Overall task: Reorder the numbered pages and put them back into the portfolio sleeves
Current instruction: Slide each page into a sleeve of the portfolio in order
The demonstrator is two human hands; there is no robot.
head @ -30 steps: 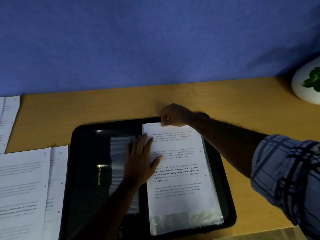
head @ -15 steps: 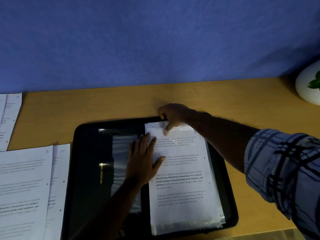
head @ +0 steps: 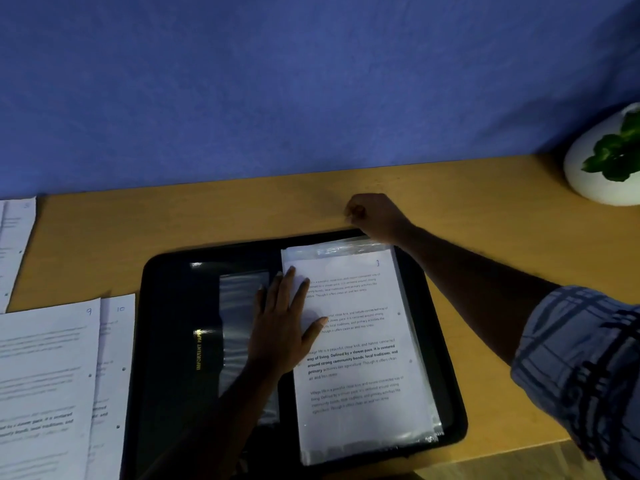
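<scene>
The page (head: 356, 341) lies inside the top clear sleeve (head: 346, 245) on the right half of the open portfolio (head: 166, 341). A strip of bare plastic shows above the page's top edge, so it looks fully seated.

The left hand (head: 280, 327) rests flat with fingers straight and spread, across the portfolio's spine and onto the page's inner edge. It is probably pinning the sleeve stack so it cannot slide or lift.

The right hand (head: 374, 214) sits on the table (head: 207, 216) just beyond the portfolio's far edge, clear of the sleeve. Its fingers are curled into a fist with nothing visible in them.

To the portfolio's left lie loose sheets marked 9 (head: 45, 375) and 10 (head: 116, 341), probably waiting their turn. More sheets (head: 17, 244) lie farther left, cut off by the frame. A white pot (head: 595, 168) with a plant stands well off to the portfolio's far right, also cropped.

The number in the sleeved page's top corner is too faint to read. How many sleeves lie beneath is unclear. The dim light hides the portfolio's near edge.
</scene>
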